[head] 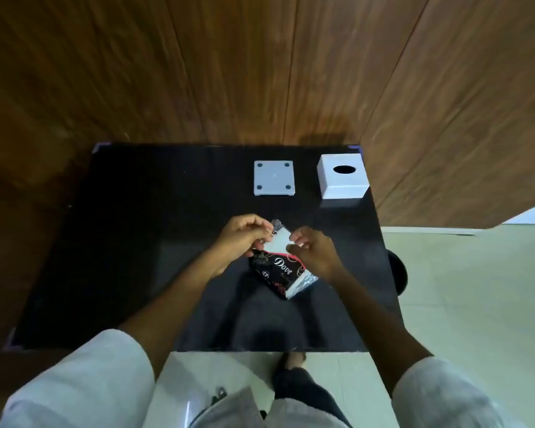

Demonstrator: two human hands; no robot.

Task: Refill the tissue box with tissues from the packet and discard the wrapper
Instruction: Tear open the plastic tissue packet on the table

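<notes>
Tissue packet (280,270) between both hands

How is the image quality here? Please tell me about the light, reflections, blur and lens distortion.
Head view: dim, soft light; the glossy black table mirrors the forearms and a faint ghost of the tissue box; wide-angle bending curves the wall planks and table edges; both hands on the packet are slightly soft, though its "Dove" print is readable; the base plate is fairly crisp.
</notes>
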